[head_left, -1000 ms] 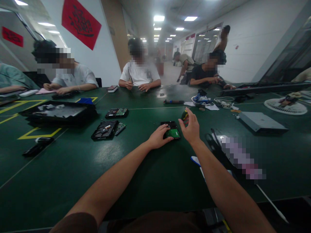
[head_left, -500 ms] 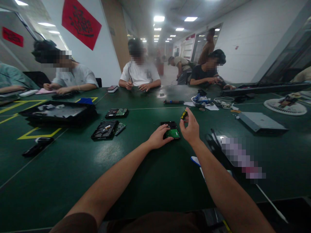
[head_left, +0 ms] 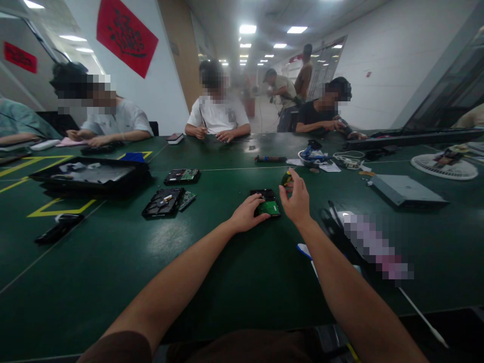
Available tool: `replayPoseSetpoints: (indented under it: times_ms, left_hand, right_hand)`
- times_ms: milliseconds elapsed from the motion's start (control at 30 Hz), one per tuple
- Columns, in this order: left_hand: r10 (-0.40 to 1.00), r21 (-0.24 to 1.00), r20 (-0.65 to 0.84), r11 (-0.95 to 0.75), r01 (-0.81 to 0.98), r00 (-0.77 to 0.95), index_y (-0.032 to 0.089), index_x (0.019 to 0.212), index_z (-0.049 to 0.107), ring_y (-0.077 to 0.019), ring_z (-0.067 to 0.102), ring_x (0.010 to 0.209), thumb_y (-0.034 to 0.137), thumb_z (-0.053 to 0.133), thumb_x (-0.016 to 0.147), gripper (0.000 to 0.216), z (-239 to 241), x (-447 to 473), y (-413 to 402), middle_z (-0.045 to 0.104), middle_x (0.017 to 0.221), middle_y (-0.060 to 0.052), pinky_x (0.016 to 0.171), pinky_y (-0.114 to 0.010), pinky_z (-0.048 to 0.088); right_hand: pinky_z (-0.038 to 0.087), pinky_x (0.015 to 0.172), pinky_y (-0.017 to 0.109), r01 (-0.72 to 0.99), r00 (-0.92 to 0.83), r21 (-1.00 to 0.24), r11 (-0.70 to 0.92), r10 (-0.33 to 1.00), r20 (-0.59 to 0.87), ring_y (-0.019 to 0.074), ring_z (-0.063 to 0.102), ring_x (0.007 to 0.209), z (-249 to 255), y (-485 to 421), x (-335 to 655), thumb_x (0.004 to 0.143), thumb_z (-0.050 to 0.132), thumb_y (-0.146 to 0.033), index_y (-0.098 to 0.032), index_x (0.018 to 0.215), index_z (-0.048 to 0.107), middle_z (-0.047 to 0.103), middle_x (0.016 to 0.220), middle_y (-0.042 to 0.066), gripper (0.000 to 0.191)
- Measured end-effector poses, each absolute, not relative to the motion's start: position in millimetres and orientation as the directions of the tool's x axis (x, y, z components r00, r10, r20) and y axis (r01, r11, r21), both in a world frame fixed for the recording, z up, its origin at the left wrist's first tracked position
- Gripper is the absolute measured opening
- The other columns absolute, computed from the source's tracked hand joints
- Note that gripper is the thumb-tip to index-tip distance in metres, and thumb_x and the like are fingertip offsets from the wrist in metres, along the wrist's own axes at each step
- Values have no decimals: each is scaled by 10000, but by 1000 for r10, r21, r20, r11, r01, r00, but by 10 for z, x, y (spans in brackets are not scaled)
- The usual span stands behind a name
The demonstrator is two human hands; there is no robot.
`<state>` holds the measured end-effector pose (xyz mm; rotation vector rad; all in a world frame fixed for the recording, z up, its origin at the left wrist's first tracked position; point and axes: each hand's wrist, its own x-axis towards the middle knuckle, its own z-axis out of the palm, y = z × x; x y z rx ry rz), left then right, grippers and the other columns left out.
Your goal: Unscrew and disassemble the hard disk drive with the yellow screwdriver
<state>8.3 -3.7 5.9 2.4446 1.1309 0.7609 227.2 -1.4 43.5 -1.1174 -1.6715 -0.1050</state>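
Observation:
My left hand [head_left: 248, 214] is closed around the left side of a hard drive [head_left: 270, 208], its thumb along the near edge, holding it flat on the table. The drive is black with a green circuit board showing. My right hand [head_left: 296, 197] is just above the drive's right side. Between its thumb and fingers is the black-and-yellow handle of a screwdriver [head_left: 286, 178]; no shaft can be made out. To the left lie a second opened drive [head_left: 162, 202] with a loose circuit board [head_left: 187, 200] against it, and another drive [head_left: 182, 176] farther back.
A black tray [head_left: 91, 174] with scraps stands at left. A grey metal box [head_left: 408, 190], a white fan grille [head_left: 444, 166] and a white bowl [head_left: 313, 157] of blue items sit at right. A dark tool [head_left: 270, 159] lies beyond my hands. Other people sit across the table.
The screwdriver handle has turned a little in my right hand, whose fingers have shifted slightly. My left hand and the hard drive stay in place. In the background, a bent-over person has straightened somewhat.

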Motion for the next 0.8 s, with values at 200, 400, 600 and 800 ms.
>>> replayPoseSetpoints:
  times_ms: [200, 400, 600, 800]
  left_hand:
    - [780, 501, 327, -622, 602, 533, 164, 1427, 566, -312, 384, 1522, 569, 668, 925, 653, 46, 89, -35, 459, 1595, -165, 1262, -480, 336]
    - [777, 506, 331, -625, 594, 536, 169, 1428, 566, -316, 393, 1516, 560, 673, 924, 646, 62, 82, -46, 465, 1590, -168, 1256, -495, 342]
    - [779, 509, 325, -622, 595, 537, 161, 1434, 563, -316, 388, 1519, 562, 670, 926, 655, 61, 79, -45, 466, 1588, -175, 1258, -489, 340]
    - [778, 510, 325, -623, 593, 538, 186, 1432, 566, -319, 384, 1521, 559, 674, 925, 639, 52, 81, -32, 462, 1596, -159, 1254, -520, 339]
  right_hand:
    - [650, 829, 457, 696, 13, -443, 565, 607, 794, 244, 675, 954, 452, -33, 2257, 979, 561, -292, -260, 1598, 334, 582, 1302, 154, 660]
    - [648, 794, 466, 700, 15, -446, 558, 613, 790, 241, 676, 913, 447, -25, 2263, 979, 565, -304, -269, 1601, 331, 583, 1296, 157, 665]
    - [638, 852, 471, 702, 18, -430, 567, 590, 807, 246, 673, 961, 431, -12, 2274, 974, 561, -270, -244, 1593, 334, 585, 1304, 162, 661]
    - [638, 841, 503, 717, 24, -433, 547, 600, 799, 244, 662, 897, 444, -22, 2272, 977, 569, -311, -264, 1580, 350, 585, 1294, 154, 643]
